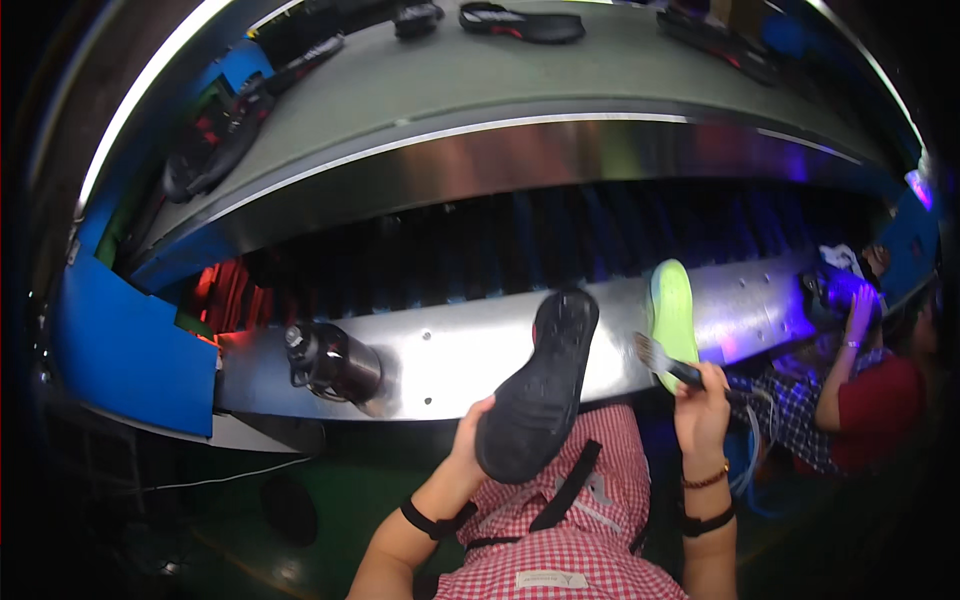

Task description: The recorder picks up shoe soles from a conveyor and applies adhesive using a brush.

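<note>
A grey-green conveyor belt point(420, 75) curved across the upper frame, matte and flat, carrying several dark soles point(522, 24) laid flat and well apart. Below it ran a polished steel ledge point(450, 350), shiny and riveted, with a dark slatted gap between the two. A blue panel point(125, 340) stood at the left edge of the frame.

In the lower centre, the black shoe sole point(540, 385) was held up on a slant, its long axis running from lower left to upper right, the narrower end pointing toward the ledge. Its surface looked dull and finely textured, rubbery, with a rounded oval outline. The left hand point(472, 432) curled around its lower edge from underneath, fingers closed on it.

Just right of it, a glossy lime-green sole point(672, 312) rested against the ledge, standing nearly upright. A black cylindrical container point(335, 362) sat on the ledge at left.

The right hand point(702, 405) pinched a small brush point(662, 358), whose bristles seemed to touch the green sole, though blur made this uncertain.
</note>
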Demonstrator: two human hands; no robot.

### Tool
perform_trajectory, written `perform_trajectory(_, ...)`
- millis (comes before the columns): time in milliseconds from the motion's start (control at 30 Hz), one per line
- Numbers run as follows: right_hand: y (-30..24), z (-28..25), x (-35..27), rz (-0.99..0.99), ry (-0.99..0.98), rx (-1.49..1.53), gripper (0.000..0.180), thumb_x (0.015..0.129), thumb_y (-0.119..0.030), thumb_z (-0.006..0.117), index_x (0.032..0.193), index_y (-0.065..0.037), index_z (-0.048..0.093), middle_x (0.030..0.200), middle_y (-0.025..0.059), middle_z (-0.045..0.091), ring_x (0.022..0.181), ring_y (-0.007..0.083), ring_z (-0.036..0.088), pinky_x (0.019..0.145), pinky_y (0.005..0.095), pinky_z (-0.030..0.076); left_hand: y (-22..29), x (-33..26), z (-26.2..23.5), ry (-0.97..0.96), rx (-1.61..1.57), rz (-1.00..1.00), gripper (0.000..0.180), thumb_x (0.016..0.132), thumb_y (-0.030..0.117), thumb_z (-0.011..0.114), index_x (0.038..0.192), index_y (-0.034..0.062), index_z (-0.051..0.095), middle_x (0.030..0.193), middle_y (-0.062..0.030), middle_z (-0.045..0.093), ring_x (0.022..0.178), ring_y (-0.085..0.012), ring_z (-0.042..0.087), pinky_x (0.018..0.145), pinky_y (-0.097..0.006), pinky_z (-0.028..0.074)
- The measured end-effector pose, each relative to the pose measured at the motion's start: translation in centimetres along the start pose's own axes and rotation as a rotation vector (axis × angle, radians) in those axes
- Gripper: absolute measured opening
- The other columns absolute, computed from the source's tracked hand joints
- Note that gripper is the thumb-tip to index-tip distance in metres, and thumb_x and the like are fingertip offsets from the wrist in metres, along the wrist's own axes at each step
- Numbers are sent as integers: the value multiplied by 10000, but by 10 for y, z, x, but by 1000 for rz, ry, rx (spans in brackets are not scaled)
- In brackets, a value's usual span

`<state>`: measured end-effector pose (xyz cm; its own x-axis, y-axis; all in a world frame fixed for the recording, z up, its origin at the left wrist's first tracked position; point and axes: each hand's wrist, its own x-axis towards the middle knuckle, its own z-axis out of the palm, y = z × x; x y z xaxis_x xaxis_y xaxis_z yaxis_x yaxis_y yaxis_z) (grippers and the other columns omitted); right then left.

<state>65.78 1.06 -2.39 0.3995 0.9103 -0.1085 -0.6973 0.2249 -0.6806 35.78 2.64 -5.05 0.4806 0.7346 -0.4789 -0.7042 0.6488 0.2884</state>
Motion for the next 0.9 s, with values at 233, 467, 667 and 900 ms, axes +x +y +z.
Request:
perform_trajectory(233,-29,-63,11,-220,331,39,190,964,-227,552,1001,-48,601,927,27,619,745,84,572,653,192,489,44,-49,26,-149,251,-47,603,860,287,576,1342,-44,432,1290,-216,552,1128,-300,594,978,-412,485)
perform_trajectory(467,-18,-63,12,-160,375,61,169,939,-228,583,954,-60,598,874,35,627,664,89,578,592,182,493,146,-28,169,-565,196,480,728,907,510,368,1376,-46,393,1372,-229,467,1222,-353,510,1050,-509,391)
perform_trajectory(667,-14,-54,7,-127,372,77,152,937,-228,578,951,-76,583,864,31,616,660,95,580,576,182,491,173,16,234,-438,178,621,410,928,369,445,1119,13,516,1104,-72,539,1009,-233,565,898,-421,440)
perform_trajectory(900,-16,-60,6,-139,440,6,157,937,-237,561,940,-80,563,859,38,610,627,103,571,557,194,480,66,-59,261,-462,1758,1230,860,739,63,611,1464,-33,159,1478,-284,182,1387,-428,184,1134,-459,178)
